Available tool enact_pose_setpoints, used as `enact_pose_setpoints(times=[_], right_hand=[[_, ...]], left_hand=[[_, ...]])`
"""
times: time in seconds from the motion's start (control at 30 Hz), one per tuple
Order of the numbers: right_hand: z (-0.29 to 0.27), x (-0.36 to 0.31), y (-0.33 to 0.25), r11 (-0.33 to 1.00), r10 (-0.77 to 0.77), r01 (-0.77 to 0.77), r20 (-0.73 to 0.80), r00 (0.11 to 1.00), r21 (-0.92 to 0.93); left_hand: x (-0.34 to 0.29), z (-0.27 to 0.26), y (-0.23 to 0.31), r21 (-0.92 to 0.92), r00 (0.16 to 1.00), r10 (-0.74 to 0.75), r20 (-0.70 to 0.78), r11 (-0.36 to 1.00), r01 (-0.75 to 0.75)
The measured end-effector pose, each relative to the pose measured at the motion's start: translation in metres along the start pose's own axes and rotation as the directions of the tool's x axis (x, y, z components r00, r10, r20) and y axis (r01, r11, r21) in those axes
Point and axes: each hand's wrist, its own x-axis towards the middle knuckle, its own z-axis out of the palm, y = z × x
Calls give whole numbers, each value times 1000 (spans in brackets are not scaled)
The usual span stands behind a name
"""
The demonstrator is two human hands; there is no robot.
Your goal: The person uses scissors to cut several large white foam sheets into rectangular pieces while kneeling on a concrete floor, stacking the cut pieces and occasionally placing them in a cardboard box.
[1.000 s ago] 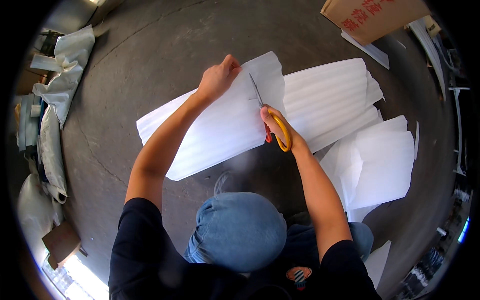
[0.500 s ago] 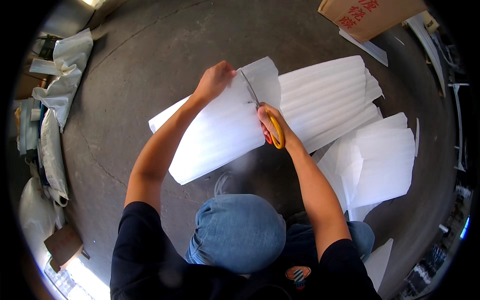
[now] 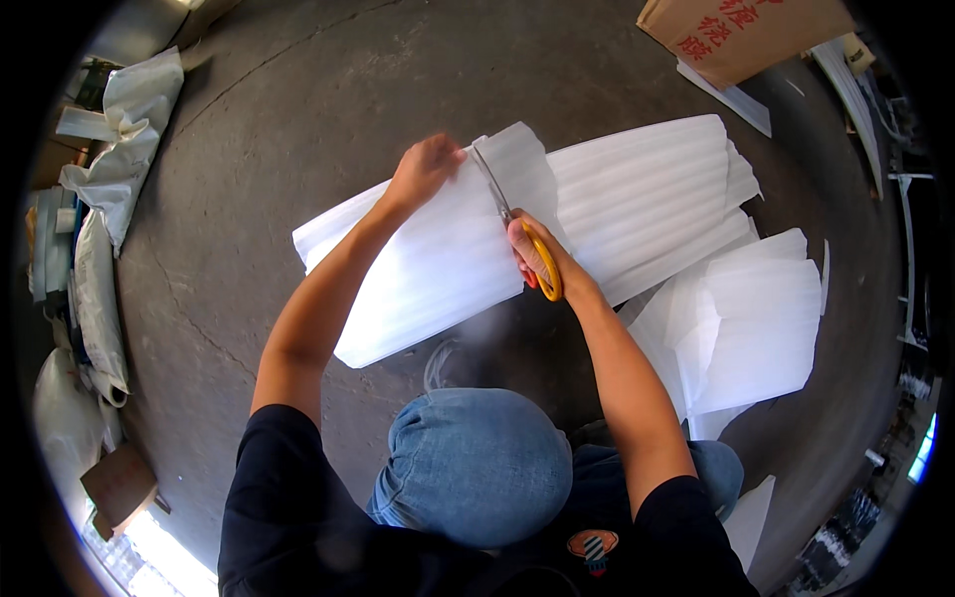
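Note:
My right hand (image 3: 532, 247) grips a pair of scissors (image 3: 547, 269) with yellow and red handles. Their metal blades point up and to the left, across a white foam sheet (image 3: 428, 269). At the far edge of that sheet, my left hand (image 3: 430, 166) is closed, pinching the edge near the blade tips. Its fingertips are slightly blurred. To the right of the blades a thin flap of the sheet (image 3: 522, 159) stands up and overlaps a ribbed stack of white foam sheets (image 3: 647, 189) lying on the floor.
More folded white foam (image 3: 761, 328) lies to the right, near my knee (image 3: 477, 463). A cardboard box (image 3: 741, 40) stands at the far right. White sacks (image 3: 99, 298) line the left side, with a small brown carton (image 3: 119, 488) below them. The floor (image 3: 269, 129) is dark concrete.
My left hand has shifted slightly down along with the sheet's far edge. The scissors have moved a little to the left, and their blades look nearer together.

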Motion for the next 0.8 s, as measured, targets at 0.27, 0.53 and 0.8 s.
enact_pose_setpoints(times=[0.27,0.53,0.8], right_hand=[[-2,0,-7,999,32,-32,23,999,-12],[-1,1,-10,1000,20,-20,-13,1000,-13],[-11,5,-12,995,99,-98,-53,994,9]], left_hand=[[-3,1,-5,-151,998,6,60,988,4],[-16,10,4,-171,996,-32,83,984,46],[-23,9,-34,134,999,-32,31,991,27]])
